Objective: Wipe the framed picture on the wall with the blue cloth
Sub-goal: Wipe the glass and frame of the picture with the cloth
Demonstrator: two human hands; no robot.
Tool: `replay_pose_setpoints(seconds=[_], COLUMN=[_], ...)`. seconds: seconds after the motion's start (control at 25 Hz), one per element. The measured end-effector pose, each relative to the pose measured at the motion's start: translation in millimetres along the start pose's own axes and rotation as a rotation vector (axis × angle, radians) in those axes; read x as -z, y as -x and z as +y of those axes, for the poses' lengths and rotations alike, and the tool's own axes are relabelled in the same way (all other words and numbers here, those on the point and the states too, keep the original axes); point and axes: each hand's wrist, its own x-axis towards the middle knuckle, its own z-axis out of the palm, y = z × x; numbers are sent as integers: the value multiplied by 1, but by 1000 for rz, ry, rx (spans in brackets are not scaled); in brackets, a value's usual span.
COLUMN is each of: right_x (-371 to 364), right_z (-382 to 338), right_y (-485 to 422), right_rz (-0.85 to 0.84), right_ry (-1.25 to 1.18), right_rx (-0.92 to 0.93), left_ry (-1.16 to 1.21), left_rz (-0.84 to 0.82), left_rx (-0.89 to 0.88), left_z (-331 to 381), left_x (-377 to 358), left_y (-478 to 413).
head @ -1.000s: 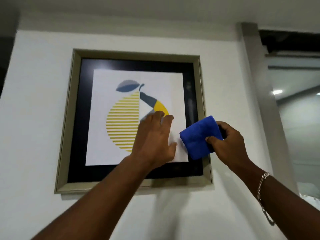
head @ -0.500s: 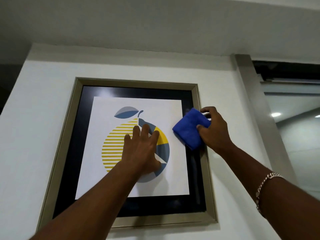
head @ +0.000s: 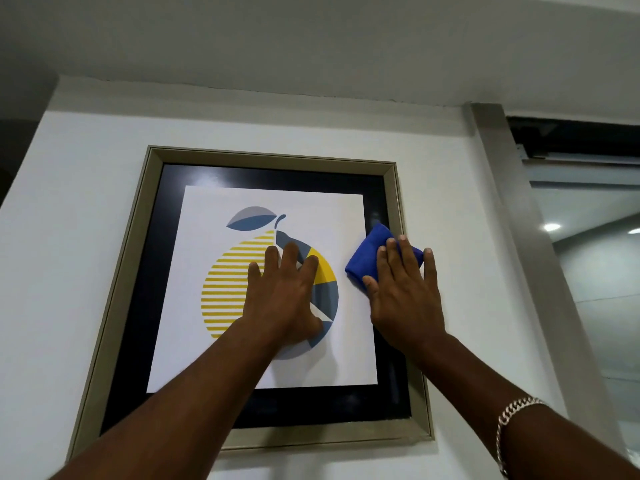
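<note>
Two flat, straight-fingered hands: left hand (head: 284, 299) on framed picture (head: 221, 355), right hand (head: 405, 292) seemingly pressing blue cloth (head: 365, 259).

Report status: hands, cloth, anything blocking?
Left hand flat on the framed picture, bracing. Right hand presses blue cloth on its right side, fingers straight. No obstruction seen.

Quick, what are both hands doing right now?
Left hand: open, flat on the framed picture.
Right hand: open, straight fingers pressing the blue cloth on it.
</note>
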Motion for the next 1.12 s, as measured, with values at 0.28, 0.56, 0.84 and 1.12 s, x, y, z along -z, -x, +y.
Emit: replay_pose_setpoints(seconds=[0.28,0.56,0.84,1.12], right_x=[4,4,3,-6], right_z=[7,1,-3,-2], right_y=[-53,-8,-44,-16], right_rz=[-55,-90,-77,-47], right_ry=[33,-34,-54,-121], right_rx=[-3,16,-52,-5], left_ry=[-33,-24,-26,10], left_rz=[-43,-46,-40,20], left_rx=[-9,0,-9,-48], left_z=[2,2,-1,-10], left_x=[2,-1,-4,-23], left_y=[-7,-6,-8,2])
